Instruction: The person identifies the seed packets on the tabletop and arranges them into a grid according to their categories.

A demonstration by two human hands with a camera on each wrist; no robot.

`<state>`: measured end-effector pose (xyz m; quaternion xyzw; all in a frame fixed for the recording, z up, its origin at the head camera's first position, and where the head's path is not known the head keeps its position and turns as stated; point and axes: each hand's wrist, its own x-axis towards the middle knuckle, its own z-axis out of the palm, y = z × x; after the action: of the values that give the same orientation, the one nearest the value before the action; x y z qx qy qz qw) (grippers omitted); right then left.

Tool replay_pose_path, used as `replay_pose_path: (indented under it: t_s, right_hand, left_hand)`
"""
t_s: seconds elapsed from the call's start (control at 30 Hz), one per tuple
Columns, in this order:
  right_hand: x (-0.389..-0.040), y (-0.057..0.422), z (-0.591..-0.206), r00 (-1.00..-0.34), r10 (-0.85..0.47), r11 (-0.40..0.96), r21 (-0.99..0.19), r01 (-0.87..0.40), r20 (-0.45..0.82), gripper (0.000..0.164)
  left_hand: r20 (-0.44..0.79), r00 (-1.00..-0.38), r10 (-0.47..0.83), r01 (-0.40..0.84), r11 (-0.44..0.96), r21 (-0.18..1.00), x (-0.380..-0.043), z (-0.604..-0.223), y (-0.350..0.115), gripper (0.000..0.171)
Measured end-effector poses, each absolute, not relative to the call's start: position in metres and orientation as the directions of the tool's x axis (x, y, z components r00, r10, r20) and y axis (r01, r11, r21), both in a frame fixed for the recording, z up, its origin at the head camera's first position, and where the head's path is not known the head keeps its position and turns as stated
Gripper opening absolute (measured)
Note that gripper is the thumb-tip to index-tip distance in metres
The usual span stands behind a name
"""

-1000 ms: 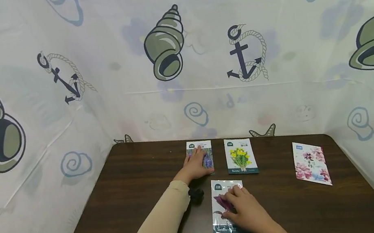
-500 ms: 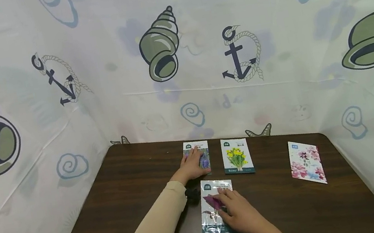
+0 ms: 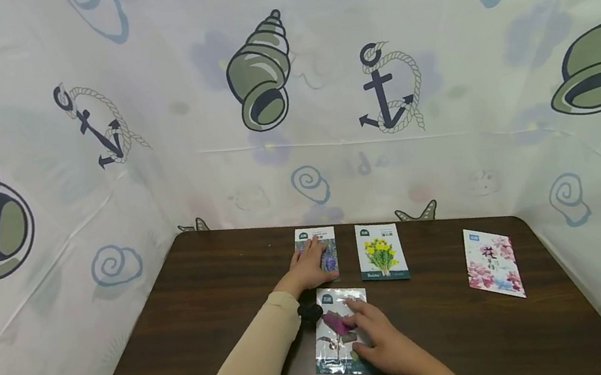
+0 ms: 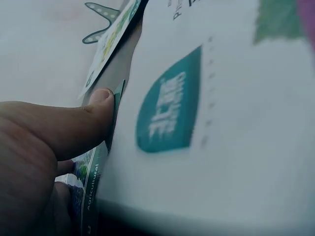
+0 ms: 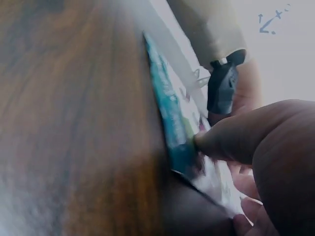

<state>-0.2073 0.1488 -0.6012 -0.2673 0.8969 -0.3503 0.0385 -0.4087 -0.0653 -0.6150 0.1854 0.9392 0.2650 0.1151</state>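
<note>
My left hand (image 3: 307,270) rests flat on a packet with purple lavender flowers (image 3: 331,260) at the back of the table, fingers spread across its face. In the left wrist view its thumb lies by that packet's lower edge. Closer to the front, my right hand (image 3: 384,339) touches a shiny seed packet with a purple picture (image 3: 330,363), fingertips and thumb apart on its face. The right wrist view shows the thumb pressing on the packet near its teal bottom band (image 5: 170,113). That packet lies just in front of my left wrist.
A packet with yellow flowers (image 3: 381,252) lies to the right of the lavender one. Farther right is a packet with pink blossoms (image 3: 494,264), turned slightly. Patterned cloth (image 3: 184,101) walls the dark wooden table (image 3: 190,312) at the back and sides.
The right hand has slid the front packet leftward across the table, toward the left wrist. My left hand has stayed on the lavender packet. The head view has shifted slightly.
</note>
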Motion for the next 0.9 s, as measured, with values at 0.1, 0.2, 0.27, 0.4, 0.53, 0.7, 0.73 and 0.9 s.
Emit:
replay_pose_path:
  t_s: [0.1,0.2,0.27,0.4,0.53,0.7,0.73,0.9]
  right_hand:
    - [-0.2075,0.1489,-0.6022,-0.852,-0.506,0.620,-0.629,-0.468,0.134,0.049]
    - [-0.2076,0.1490,-0.6015,-0.846,-0.516,0.619,-0.624,-0.478,0.135,0.052]
    - [-0.2079,0.1496,-0.6007,-0.843,-0.522,0.614,-0.630,-0.475,0.126,0.055]
    - [-0.2079,0.1515,-0.5987,-0.847,-0.523,0.603,-0.664,-0.443,0.089,0.059]
    - [-0.2083,0.1529,-0.5987,-0.850,-0.522,0.585,-0.695,-0.417,0.070,0.043]
    - [-0.2088,0.1533,-0.5988,-0.849,-0.525,0.581,-0.704,-0.408,0.058,0.037]
    - [-0.2089,0.1532,-0.5988,-0.849,-0.525,0.583,-0.705,-0.404,0.053,0.039]
    - [-0.2096,0.1525,-0.5985,-0.837,-0.545,0.584,-0.694,-0.422,0.052,0.047]
  left_hand:
    - [-0.111,-0.906,0.409,0.286,0.783,0.553,-0.4082,-0.6147,-0.0654,0.096]
    - [-0.110,-0.908,0.405,0.286,0.788,0.545,-0.4074,-0.6142,-0.0653,0.096]
    - [-0.101,-0.909,0.405,0.291,0.789,0.541,-0.4069,-0.6141,-0.0652,0.095]
    - [-0.093,-0.909,0.407,0.297,0.785,0.544,-0.4061,-0.6136,-0.0648,0.094]
    - [-0.101,-0.908,0.406,0.288,0.781,0.554,-0.4056,-0.6131,-0.0644,0.095]
    - [-0.099,-0.908,0.407,0.290,0.780,0.555,-0.4045,-0.6131,-0.0642,0.094]
    - [-0.101,-0.908,0.407,0.289,0.781,0.554,-0.4044,-0.6131,-0.0642,0.094]
    - [-0.111,-0.908,0.405,0.282,0.784,0.553,-0.4045,-0.6119,-0.0648,0.095]
